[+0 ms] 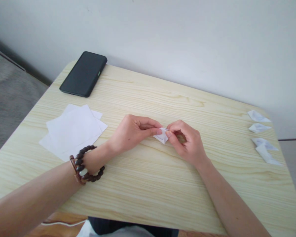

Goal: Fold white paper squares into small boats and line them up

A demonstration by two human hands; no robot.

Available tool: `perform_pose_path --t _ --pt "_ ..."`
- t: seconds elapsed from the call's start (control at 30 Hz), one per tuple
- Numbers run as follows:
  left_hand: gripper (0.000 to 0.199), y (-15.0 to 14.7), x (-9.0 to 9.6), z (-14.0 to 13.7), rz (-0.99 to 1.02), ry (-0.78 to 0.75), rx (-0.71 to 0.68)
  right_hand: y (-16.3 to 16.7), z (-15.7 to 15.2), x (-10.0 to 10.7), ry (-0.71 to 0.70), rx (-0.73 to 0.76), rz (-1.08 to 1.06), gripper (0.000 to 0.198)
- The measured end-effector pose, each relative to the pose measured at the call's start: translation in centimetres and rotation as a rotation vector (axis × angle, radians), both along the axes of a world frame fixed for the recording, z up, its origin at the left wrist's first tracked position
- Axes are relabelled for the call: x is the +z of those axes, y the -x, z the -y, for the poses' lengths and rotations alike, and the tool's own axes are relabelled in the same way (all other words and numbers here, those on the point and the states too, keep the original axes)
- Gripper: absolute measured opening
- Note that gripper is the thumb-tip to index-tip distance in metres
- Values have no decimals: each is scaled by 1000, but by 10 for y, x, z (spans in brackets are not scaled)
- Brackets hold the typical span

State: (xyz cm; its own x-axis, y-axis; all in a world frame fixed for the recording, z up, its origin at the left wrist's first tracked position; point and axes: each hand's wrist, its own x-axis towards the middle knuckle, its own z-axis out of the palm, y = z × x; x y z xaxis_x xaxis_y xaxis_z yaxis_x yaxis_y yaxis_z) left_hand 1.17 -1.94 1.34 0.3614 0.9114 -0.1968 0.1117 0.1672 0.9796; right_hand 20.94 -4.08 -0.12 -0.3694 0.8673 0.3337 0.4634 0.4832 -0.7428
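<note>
Over the middle of the table, a small piece of folded white paper (163,138) is pinched between both hands. My left hand (133,133) grips its left side, thumb in front and fingers behind. On the other side, my right hand (187,140) is closed with thumb and forefinger on the paper's upper right edge. Folds and a pointed lower corner show on the paper; the rest of it is behind the fingers. A loose stack of white paper sheets (72,128), fanned at different angles, lies left of my left hand.
A black phone (84,74) lies at the table's back left corner. Several folded white paper pieces (259,127) sit along the right edge of the light wooden table (148,184). Behind the table rises a white wall (175,42). A bead bracelet (80,163) circles my left wrist.
</note>
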Motion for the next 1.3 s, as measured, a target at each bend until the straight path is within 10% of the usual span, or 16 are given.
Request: perform_pose_path --t 0.5,0.97,1.3 --pt "20 1 1 -3 -69 -26 77 6 -1 -5 296 -182 -320 19" --pt "26 3 -1 -5 -82 -11 -39 5 -4 -4 215 -261 -267 16" --pt "10 11 -14 -16 -437 -719 -84 -4 -6 -7 -84 -147 112 5"
